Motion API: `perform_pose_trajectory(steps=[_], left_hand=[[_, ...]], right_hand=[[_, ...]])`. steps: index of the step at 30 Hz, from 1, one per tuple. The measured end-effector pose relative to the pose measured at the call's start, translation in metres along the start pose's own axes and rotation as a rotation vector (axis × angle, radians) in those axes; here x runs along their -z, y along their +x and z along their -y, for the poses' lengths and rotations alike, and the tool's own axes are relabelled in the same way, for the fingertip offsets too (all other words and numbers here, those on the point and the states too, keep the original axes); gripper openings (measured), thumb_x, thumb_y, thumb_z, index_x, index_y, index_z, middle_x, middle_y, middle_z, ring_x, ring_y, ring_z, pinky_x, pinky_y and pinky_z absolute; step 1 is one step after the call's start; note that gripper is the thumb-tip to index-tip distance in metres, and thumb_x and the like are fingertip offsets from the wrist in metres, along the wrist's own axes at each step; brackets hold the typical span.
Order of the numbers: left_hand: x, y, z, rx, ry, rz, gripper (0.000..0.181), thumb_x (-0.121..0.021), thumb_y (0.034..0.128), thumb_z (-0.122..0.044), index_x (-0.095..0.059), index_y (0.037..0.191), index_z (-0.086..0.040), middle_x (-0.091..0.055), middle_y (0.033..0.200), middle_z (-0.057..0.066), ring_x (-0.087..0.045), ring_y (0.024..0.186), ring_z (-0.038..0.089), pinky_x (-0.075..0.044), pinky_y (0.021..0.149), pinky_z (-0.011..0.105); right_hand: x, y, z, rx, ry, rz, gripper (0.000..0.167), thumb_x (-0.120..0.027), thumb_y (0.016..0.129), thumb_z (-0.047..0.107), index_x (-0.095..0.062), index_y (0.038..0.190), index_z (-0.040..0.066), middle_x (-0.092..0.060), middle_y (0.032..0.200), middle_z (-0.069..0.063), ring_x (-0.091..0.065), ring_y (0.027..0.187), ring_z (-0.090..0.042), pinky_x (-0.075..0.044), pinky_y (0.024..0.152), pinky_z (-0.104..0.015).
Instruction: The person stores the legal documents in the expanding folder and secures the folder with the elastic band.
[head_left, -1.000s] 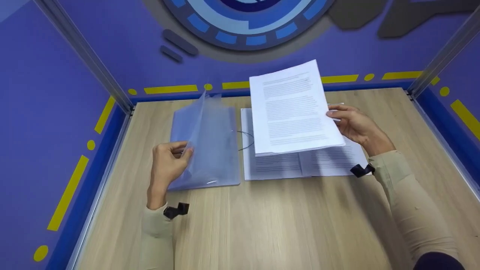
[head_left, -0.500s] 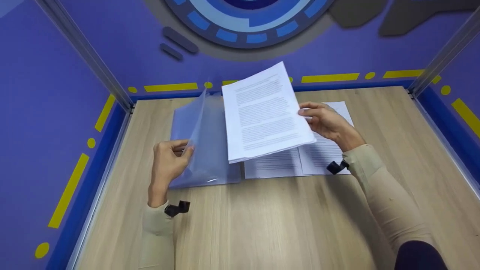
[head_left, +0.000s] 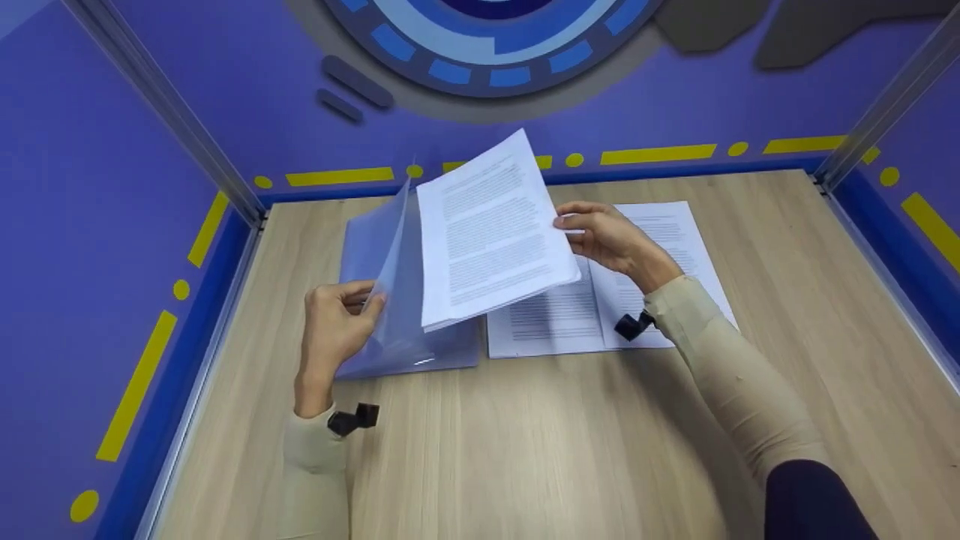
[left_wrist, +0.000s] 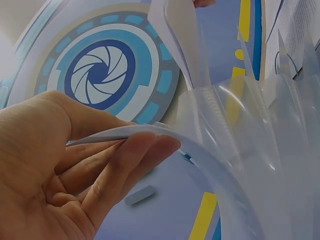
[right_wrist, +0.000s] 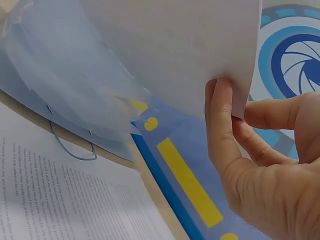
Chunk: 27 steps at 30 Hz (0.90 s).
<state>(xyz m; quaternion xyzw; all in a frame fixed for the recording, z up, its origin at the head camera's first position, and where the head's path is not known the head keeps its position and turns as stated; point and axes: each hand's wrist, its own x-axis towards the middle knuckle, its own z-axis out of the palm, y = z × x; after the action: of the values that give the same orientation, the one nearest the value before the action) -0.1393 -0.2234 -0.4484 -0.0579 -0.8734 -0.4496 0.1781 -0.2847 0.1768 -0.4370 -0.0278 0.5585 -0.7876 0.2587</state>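
My left hand [head_left: 337, 326] pinches the raised cover of a translucent blue plastic folder [head_left: 450, 352] between thumb and fingers. In the left wrist view several clear sleeves [left_wrist: 240, 125] fan out beyond that curved cover. A stack of printed paper sheets [head_left: 491, 232] hangs tilted over the folder's right part, its left edge close to the lifted cover. By the stack's right edge my right hand [head_left: 619, 244] grips it, thumb on the printed face. The right wrist view shows the fingers behind the stack's plain back [right_wrist: 175, 50]. Whether the sheets touch the sleeves is hidden.
More printed sheets [head_left: 555, 330] lie flat to the right of the folder, in two groups side by side. An elastic loop [right_wrist: 75, 156] sticks out from the folder's edge over them. Blue panels [head_left: 660, 112] stand behind and beside the wooden table [head_left: 525, 450].
The right hand has carried the paper stack leftward, from above the flat sheets to above the folder, and the stack tilts more. The left hand stays in place on the cover.
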Motion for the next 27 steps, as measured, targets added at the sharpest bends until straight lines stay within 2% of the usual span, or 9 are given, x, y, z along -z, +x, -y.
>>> perform_pose_trajectory(steps=[6, 13, 19, 27], left_hand=[[-0.001, 0.0, 0.0, 0.027, -0.016, 0.007, 0.021, -0.081, 0.091, -0.001, -0.081, 0.111, 0.007, -0.081, 0.101, 0.024, -0.081, 0.089, 0.037, -0.066, 0.079, 0.047], [-0.002, -0.001, -0.001, 0.024, -0.012, 0.007, 0.022, -0.081, 0.0906, -0.001, -0.081, 0.111, 0.007, -0.08, 0.102, 0.024, -0.081, 0.089, 0.037, -0.066, 0.08, 0.048], [-0.002, -0.002, -0.001, 0.019, -0.006, 0.01, 0.022, -0.08, 0.0906, 0.0, -0.081, 0.111, 0.008, -0.08, 0.103, 0.025, -0.08, 0.089, 0.037, -0.066, 0.079, 0.049], [-0.001, -0.001, -0.002, 0.01, -0.004, 0.008, 0.022, -0.079, 0.091, 0.0, -0.08, 0.112, 0.008, -0.08, 0.104, 0.025, -0.08, 0.091, 0.038, -0.066, 0.08, 0.049]], right_hand=[[-0.011, 0.01, 0.002, -0.01, -0.059, 0.004, 0.01, -0.066, 0.103, 0.001, -0.068, 0.113, 0.0, -0.071, 0.114, -0.013, -0.076, 0.091, -0.024, -0.065, 0.082, -0.031], [-0.024, 0.018, -0.002, -0.014, -0.106, 0.007, 0.016, -0.067, 0.102, 0.001, -0.069, 0.118, -0.002, -0.069, 0.122, -0.016, -0.076, 0.097, -0.026, -0.065, 0.083, -0.032], [-0.037, 0.024, -0.007, -0.02, -0.137, -0.006, 0.014, -0.068, 0.101, 0.001, -0.071, 0.115, 0.0, -0.07, 0.122, -0.015, -0.075, 0.096, -0.026, -0.065, 0.082, -0.032], [-0.04, 0.029, -0.005, -0.027, -0.159, -0.013, 0.018, -0.067, 0.102, 0.004, -0.067, 0.12, 0.0, -0.069, 0.123, -0.013, -0.073, 0.096, -0.025, -0.063, 0.083, -0.03]])
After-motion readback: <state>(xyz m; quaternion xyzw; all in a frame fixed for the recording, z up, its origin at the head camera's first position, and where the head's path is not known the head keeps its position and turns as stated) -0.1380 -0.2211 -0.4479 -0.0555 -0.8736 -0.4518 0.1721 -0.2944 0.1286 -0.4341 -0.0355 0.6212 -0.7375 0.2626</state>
